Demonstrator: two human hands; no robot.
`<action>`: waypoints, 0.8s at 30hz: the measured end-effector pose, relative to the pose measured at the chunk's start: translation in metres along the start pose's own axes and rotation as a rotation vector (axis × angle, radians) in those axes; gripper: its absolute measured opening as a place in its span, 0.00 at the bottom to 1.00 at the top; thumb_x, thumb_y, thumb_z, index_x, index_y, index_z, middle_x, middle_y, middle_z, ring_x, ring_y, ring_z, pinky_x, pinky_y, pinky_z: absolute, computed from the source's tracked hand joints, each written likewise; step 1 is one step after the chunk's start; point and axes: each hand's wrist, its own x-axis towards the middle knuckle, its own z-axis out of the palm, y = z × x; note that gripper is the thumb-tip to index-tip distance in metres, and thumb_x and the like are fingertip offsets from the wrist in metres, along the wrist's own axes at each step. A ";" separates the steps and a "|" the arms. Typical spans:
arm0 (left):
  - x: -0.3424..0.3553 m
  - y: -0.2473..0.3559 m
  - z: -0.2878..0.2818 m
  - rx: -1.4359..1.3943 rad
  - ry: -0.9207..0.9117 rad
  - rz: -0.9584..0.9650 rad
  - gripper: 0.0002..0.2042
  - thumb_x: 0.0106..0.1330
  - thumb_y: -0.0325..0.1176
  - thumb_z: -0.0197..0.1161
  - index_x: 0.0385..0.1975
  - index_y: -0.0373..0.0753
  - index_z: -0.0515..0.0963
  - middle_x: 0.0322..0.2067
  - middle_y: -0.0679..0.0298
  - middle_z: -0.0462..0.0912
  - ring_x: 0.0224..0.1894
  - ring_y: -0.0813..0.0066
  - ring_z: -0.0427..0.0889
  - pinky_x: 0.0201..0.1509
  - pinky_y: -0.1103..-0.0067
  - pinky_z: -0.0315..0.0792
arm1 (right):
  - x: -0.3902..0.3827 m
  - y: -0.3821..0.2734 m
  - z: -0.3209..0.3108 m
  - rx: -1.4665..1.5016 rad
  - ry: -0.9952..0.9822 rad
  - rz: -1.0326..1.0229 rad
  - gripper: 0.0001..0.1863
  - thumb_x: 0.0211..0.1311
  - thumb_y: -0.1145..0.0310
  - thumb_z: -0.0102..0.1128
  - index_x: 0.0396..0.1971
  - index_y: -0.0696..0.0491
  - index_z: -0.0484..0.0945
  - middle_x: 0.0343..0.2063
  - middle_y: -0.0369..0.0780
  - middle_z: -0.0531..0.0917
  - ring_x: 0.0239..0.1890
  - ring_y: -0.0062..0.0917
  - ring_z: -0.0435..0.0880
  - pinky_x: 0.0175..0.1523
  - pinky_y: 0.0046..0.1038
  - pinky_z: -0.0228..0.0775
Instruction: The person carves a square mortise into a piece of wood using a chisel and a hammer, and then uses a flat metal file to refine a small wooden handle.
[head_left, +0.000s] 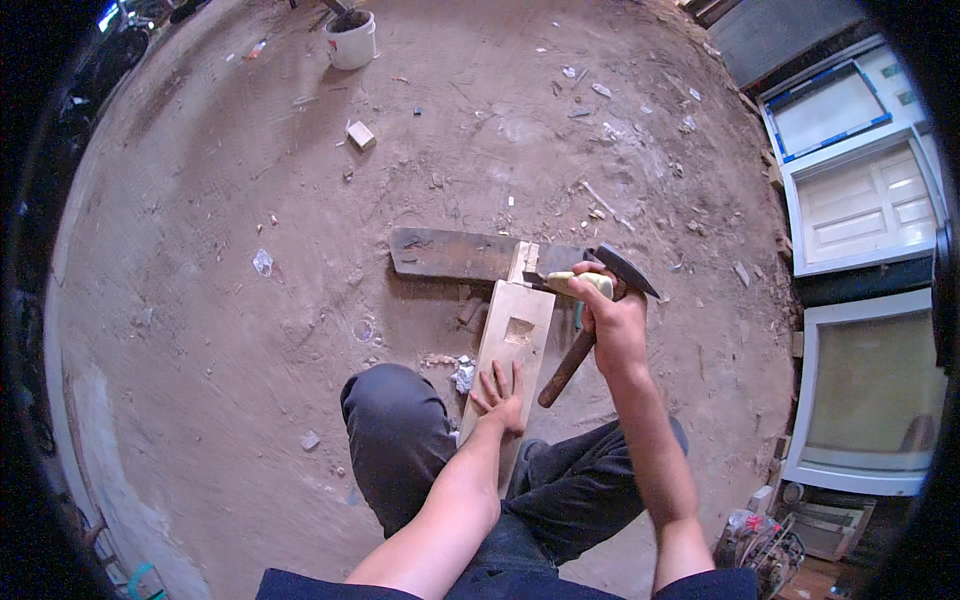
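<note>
A pale wooden board (502,352) lies between my knees, with a squarish recess cut into its face and a narrower, stepped far end. My left hand (502,403) rests flat on it, fingers spread. Beyond the recess, my right hand (614,318) is closed round a chisel (575,284) with a yellowish handle, its blade pointing left over the board's narrow end. A hammer (568,370) with a dark head and brown handle is in the same hand, its handle hanging down toward me. The board's far end rests on a dark, worn plank (455,254) lying crosswise.
Bare earth floor surrounds me, strewn with wood chips and scraps. A small wooden block (361,135) lies ahead, and a white bucket (351,42) stands farther off. White framed panels (862,200) lean along the right side. A tangled machine-like object (762,545) sits at lower right.
</note>
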 end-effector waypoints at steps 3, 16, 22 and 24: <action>0.003 0.011 -0.007 0.212 0.262 -0.092 0.72 0.38 0.41 0.82 0.71 0.55 0.21 0.68 0.46 0.09 0.68 0.30 0.12 0.65 0.33 0.36 | -0.005 0.011 -0.028 -0.036 0.113 -0.068 0.09 0.52 0.73 0.71 0.33 0.55 0.81 0.30 0.30 0.81 0.32 0.15 0.78 0.39 0.21 0.69; -0.013 -0.009 -0.034 0.157 0.010 0.132 0.66 0.40 0.43 0.81 0.69 0.52 0.27 0.67 0.47 0.18 0.66 0.34 0.21 0.64 0.37 0.41 | 0.017 0.011 -0.049 0.466 0.097 0.020 0.10 0.52 0.76 0.70 0.35 0.55 0.82 0.22 0.28 0.78 0.17 0.08 0.67 0.20 0.15 0.55; -0.013 -0.006 -0.034 0.164 -0.017 0.147 0.63 0.40 0.43 0.80 0.68 0.51 0.31 0.66 0.48 0.22 0.65 0.36 0.25 0.64 0.39 0.43 | 0.026 0.020 -0.059 0.573 0.088 0.101 0.11 0.50 0.77 0.70 0.35 0.55 0.82 0.25 0.31 0.80 0.16 0.10 0.67 0.20 0.16 0.56; -0.011 -0.001 -0.033 0.162 -0.027 0.160 0.62 0.41 0.44 0.80 0.68 0.51 0.32 0.65 0.48 0.23 0.65 0.37 0.26 0.63 0.39 0.44 | 0.028 0.026 -0.068 0.562 0.074 0.121 0.11 0.49 0.76 0.70 0.35 0.56 0.82 0.25 0.31 0.80 0.16 0.10 0.66 0.21 0.16 0.56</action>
